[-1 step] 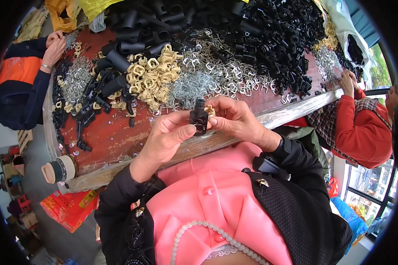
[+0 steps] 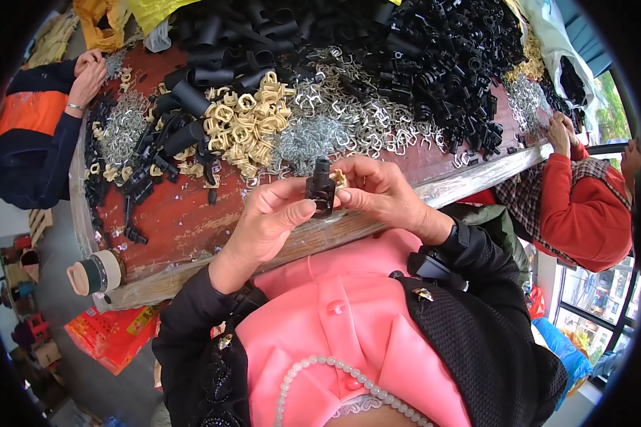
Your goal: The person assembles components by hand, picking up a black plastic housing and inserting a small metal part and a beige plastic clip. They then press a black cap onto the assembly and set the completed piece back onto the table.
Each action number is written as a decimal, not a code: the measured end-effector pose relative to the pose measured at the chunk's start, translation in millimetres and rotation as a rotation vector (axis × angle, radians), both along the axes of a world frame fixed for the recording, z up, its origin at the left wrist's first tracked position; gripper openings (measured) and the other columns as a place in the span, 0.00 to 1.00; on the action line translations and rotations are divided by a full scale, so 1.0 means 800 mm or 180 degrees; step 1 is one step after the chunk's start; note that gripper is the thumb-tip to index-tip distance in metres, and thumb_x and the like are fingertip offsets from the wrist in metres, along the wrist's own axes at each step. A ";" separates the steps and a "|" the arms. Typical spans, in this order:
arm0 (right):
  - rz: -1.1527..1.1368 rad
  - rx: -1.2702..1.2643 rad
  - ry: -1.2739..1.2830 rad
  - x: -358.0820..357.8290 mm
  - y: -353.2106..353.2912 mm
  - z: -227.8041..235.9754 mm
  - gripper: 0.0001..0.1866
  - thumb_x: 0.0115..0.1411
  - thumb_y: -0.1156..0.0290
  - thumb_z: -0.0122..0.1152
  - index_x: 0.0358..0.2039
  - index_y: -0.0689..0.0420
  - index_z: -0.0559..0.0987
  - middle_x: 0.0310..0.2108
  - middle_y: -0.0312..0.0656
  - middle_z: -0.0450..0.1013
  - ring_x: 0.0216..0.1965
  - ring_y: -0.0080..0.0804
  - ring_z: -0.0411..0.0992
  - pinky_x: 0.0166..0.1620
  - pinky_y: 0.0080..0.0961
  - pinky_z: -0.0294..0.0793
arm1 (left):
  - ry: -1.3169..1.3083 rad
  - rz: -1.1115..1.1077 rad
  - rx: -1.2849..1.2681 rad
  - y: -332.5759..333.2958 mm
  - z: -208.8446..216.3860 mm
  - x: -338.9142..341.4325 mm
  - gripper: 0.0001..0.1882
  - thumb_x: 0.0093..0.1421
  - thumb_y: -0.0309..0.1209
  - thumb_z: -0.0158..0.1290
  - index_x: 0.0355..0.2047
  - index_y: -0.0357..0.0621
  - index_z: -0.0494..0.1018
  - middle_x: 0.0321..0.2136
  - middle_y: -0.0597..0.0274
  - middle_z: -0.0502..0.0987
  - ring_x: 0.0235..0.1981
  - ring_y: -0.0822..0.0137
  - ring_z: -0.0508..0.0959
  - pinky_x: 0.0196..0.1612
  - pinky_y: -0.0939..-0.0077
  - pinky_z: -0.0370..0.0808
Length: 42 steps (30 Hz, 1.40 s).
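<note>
left hand [image 2: 267,217] fingers pinch black plastic fitting [image 2: 320,188] above worktop [image 2: 185,228] edge | right hand [image 2: 381,188] fingers press tan clip [image 2: 339,176] on it | light, stiff, small; likely best gripped by its sides

Flat red-orange printed package [image 2: 110,334] on floor, lower left (beside table [image 2: 185,228] edge).

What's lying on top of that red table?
On the red table: heaps of black plastic parts, beige clips and silvery wire springs. Whatever lies beneath the heaps is hidden.
</note>
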State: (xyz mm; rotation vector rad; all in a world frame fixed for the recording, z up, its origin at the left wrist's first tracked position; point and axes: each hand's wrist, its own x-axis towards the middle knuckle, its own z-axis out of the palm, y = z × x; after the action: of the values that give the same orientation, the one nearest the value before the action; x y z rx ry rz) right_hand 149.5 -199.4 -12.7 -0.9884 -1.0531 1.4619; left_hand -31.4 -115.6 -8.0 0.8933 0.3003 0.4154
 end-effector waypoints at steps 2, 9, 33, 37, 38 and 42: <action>-0.0137 -0.0007 -0.0077 0.007 -0.003 -0.003 0.15 0.53 0.73 0.55 0.41 0.63 0.68 0.30 0.34 0.69 0.30 0.17 0.67 0.32 0.14 0.68 | 0.0099 -0.0049 -0.0147 0.002 0.001 0.004 0.18 0.53 0.31 0.52 0.41 0.32 0.67 0.34 0.54 0.74 0.37 0.67 0.74 0.42 0.76 0.70; -0.0061 0.0808 -0.1887 0.027 0.007 0.042 0.16 0.47 0.72 0.60 0.37 0.62 0.71 0.27 0.38 0.70 0.28 0.23 0.69 0.29 0.20 0.69 | 0.0724 -0.0119 -0.0727 0.016 0.000 -0.005 0.14 0.54 0.31 0.51 0.37 0.33 0.69 0.32 0.58 0.74 0.30 0.69 0.76 0.32 0.82 0.73; 0.1216 0.1897 -0.2912 0.003 0.020 0.061 0.19 0.40 0.64 0.65 0.34 0.57 0.73 0.23 0.40 0.66 0.24 0.38 0.66 0.28 0.29 0.67 | 0.1214 -0.1520 -0.0697 0.006 -0.001 -0.009 0.15 0.53 0.37 0.52 0.32 0.36 0.72 0.27 0.60 0.75 0.26 0.70 0.76 0.29 0.83 0.73; 0.1145 0.1220 -0.2575 0.007 0.025 0.076 0.20 0.39 0.63 0.65 0.33 0.57 0.73 0.24 0.41 0.66 0.23 0.40 0.66 0.27 0.30 0.66 | 0.0921 -0.1434 -0.0321 0.008 0.002 -0.010 0.14 0.53 0.37 0.52 0.32 0.38 0.71 0.26 0.60 0.75 0.27 0.72 0.76 0.30 0.84 0.73; 0.0910 0.1159 -0.2631 0.016 0.025 0.072 0.20 0.39 0.64 0.65 0.33 0.58 0.73 0.24 0.42 0.66 0.23 0.41 0.66 0.27 0.31 0.66 | 0.0866 -0.1256 -0.0383 0.009 0.001 -0.013 0.14 0.53 0.35 0.51 0.34 0.37 0.70 0.28 0.59 0.74 0.28 0.71 0.75 0.31 0.84 0.73; 0.0268 0.0895 -0.3372 0.057 0.009 0.045 0.17 0.41 0.68 0.63 0.32 0.58 0.71 0.24 0.44 0.65 0.24 0.44 0.66 0.27 0.34 0.66 | 0.0674 -0.0700 -0.0609 0.018 -0.003 -0.027 0.14 0.55 0.31 0.48 0.39 0.35 0.67 0.32 0.56 0.74 0.31 0.70 0.75 0.33 0.83 0.73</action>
State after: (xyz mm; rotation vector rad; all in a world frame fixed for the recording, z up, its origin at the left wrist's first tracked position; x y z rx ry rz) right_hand 194.8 -192.2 23.1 -1.5542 -1.9926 0.7462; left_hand -53.3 -101.3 -10.5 0.7732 0.4240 0.0858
